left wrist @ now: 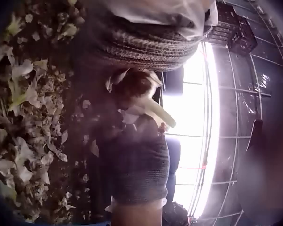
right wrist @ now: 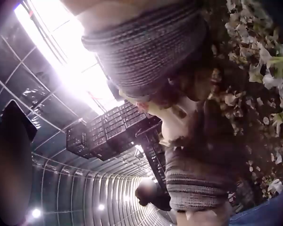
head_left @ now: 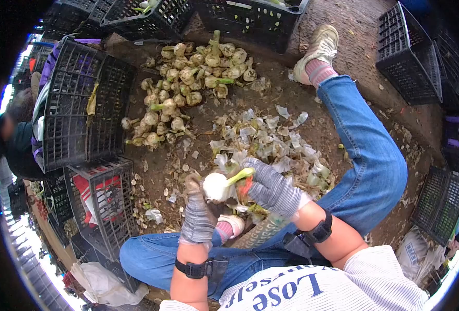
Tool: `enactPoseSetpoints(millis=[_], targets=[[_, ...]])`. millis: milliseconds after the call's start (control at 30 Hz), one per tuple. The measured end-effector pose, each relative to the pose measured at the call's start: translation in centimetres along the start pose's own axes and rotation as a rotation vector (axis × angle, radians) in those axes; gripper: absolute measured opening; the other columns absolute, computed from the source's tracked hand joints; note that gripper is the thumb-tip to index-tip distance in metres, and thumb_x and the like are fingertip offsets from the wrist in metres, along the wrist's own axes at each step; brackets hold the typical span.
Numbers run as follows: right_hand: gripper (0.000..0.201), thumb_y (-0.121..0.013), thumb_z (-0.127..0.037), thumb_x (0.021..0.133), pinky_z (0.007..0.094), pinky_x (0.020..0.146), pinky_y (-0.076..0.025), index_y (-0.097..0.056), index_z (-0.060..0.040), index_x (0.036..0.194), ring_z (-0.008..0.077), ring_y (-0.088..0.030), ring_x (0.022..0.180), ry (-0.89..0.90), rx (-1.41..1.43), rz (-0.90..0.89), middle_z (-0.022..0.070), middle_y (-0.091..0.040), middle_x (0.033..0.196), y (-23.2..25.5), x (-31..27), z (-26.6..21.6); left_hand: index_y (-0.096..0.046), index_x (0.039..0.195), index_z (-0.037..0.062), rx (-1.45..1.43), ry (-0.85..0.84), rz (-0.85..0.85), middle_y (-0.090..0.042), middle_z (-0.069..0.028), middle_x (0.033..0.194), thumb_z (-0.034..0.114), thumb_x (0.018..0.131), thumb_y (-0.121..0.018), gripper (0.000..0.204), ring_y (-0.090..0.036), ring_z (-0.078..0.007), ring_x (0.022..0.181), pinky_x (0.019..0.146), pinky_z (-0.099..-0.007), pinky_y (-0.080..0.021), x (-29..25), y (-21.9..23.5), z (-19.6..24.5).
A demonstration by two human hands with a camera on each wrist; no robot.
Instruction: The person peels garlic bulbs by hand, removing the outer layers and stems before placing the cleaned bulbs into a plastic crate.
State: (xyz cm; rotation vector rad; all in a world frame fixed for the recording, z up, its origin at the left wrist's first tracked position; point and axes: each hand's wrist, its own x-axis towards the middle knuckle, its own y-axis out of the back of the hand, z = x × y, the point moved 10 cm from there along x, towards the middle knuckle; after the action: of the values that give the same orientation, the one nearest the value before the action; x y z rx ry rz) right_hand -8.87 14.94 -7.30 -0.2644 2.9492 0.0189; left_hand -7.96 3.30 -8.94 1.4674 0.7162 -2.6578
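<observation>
A white garlic bulb (head_left: pixel 216 187) with a short green stem (head_left: pixel 241 175) is held between both hands, above the lap. My left hand (head_left: pixel 197 212), in a grey knitted glove, grips the bulb from its left side. The right hand (head_left: pixel 272 189), gloved alike, has its fingers curled at the stem side of the same bulb. Something orange-red (head_left: pixel 246 185) shows at the right fingers; its kind I cannot tell. In the left wrist view the pale stem (left wrist: pixel 156 113) sticks out between the gloves. The right wrist view has the bulb (right wrist: pixel 174 125) partly covered by the fingers.
A heap of unpeeled garlic bulbs (head_left: pixel 188 78) lies on the dirt floor ahead. Nearer is a pile of peeled skins (head_left: pixel 263 137). Black plastic crates (head_left: pixel 84 98) stand at left, behind and right (head_left: pixel 408 57). The person's jeans-clad legs (head_left: pixel 362 155) frame the work area.
</observation>
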Motion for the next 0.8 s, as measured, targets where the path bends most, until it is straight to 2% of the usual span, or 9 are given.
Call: enactPoseSetpoints(millis=[100,167,233,267,367,433,500,667,800], targets=[[0.032,-0.059,-0.019,0.076,0.037,0.071,-0.043,-0.051,-0.0008,0.101,0.0337,-0.054,0.083,0.205,-0.08,0.187,0.0198,-0.054,0.091,0.8,-0.9,-0.7,-0.05,0.112,0.0039,0.227,-0.279,0.003,-0.059,-0.0067,0.089,0.046,0.08,-0.053,0.053,-0.059,-0.0163,0.078,0.059,-0.0257,-0.051,0.5,0.8,1.7],[0.028,-0.058,-0.018,0.077,0.0355,0.07,-0.043,-0.053,-0.0022,0.1,0.0324,-0.054,0.08,-0.032,0.241,0.065,0.0161,-0.055,0.084,-0.5,-0.3,1.8,-0.04,0.124,0.0061,0.355,-0.501,-0.062,-0.054,-0.0062,0.104,0.043,0.076,-0.062,0.065,-0.056,-0.0179,0.089,0.066,-0.0259,-0.049,-0.5,-0.5,3.1],[0.025,-0.058,-0.018,0.079,0.0326,0.07,-0.043,-0.054,-0.0032,0.099,0.0286,-0.054,0.076,-0.067,0.517,0.072,0.0126,-0.055,0.078,-0.8,-1.2,5.6,-0.032,0.13,0.0088,0.07,-0.216,-0.284,-0.051,-0.0056,0.107,0.044,0.065,-0.071,0.083,-0.055,-0.018,0.09,0.074,-0.0291,-0.048,-0.8,-1.1,1.8],[0.025,-0.057,-0.021,0.08,0.0303,0.067,-0.043,-0.055,-0.003,0.097,0.0223,-0.054,0.072,0.318,-0.082,0.137,0.0103,-0.054,0.073,0.8,-1.5,-0.6,-0.035,0.128,0.0079,0.062,-0.219,-0.289,-0.052,-0.0056,0.105,0.04,0.065,-0.073,0.08,-0.055,-0.0182,0.09,0.076,-0.0306,-0.048,-0.9,-1.3,2.0],[0.028,-0.056,-0.025,0.081,0.0306,0.063,-0.043,-0.054,-0.0017,0.097,0.0187,-0.054,0.069,0.031,0.354,-0.095,0.0082,-0.055,0.074,0.0,0.3,-2.5,-0.041,0.123,0.0087,0.223,-0.292,-0.203,-0.054,-0.0059,0.102,0.037,0.064,-0.075,0.074,-0.056,-0.0192,0.089,0.074,-0.0312,-0.049,-0.3,-0.8,2.7],[0.034,-0.054,-0.03,0.083,0.0307,0.063,-0.044,-0.053,-0.0009,0.099,0.0179,-0.053,0.067,0.069,0.179,-0.146,0.0048,-0.056,0.078,-1.5,-0.1,-0.6,-0.044,0.121,0.0104,0.392,-0.357,-0.104,-0.056,-0.0063,0.101,0.037,0.063,-0.075,0.071,-0.058,-0.0201,0.089,0.071,-0.0304,-0.051,-0.4,-0.1,3.6],[0.04,-0.054,-0.036,0.083,0.0312,0.068,-0.048,-0.052,-0.0006,0.102,0.0198,-0.057,0.075,-0.206,1.505,-0.077,0.0063,-0.059,0.085,-2.0,-0.3,1.1,-0.045,0.12,0.0094,0.094,-0.28,-0.362,-0.055,-0.0071,0.104,0.032,0.063,-0.076,0.068,-0.056,-0.0207,0.091,0.077,-0.0327,-0.049,-1.6,-3.0,3.8],[0.05,-0.063,-0.037,0.076,0.0456,0.076,-0.05,-0.047,-0.0046,0.109,0.0356,-0.054,0.099,-0.261,1.349,-0.17,0.0195,-0.052,0.112,-2.1,-0.6,-1.8,-0.049,0.116,0.0089,-0.004,-0.266,-0.414,-0.054,-0.0084,0.107,0.037,0.067,-0.072,0.062,-0.055,-0.0222,0.085,0.071,-0.0376,-0.049,-1.3,-2.9,3.8],[0.049,-0.064,-0.033,0.075,0.0449,0.079,-0.05,-0.046,-0.0037,0.11,0.0309,-0.056,0.096,-0.257,1.314,-0.081,0.0176,-0.055,0.106,-1.8,0.0,-2.0,-0.052,0.107,-0.0002,0.105,-0.283,-0.118,-0.056,-0.0101,0.103,0.037,0.082,-0.057,0.045,-0.053,-0.0199,0.096,0.085,-0.035,-0.044,1.6,2.2,3.3]])
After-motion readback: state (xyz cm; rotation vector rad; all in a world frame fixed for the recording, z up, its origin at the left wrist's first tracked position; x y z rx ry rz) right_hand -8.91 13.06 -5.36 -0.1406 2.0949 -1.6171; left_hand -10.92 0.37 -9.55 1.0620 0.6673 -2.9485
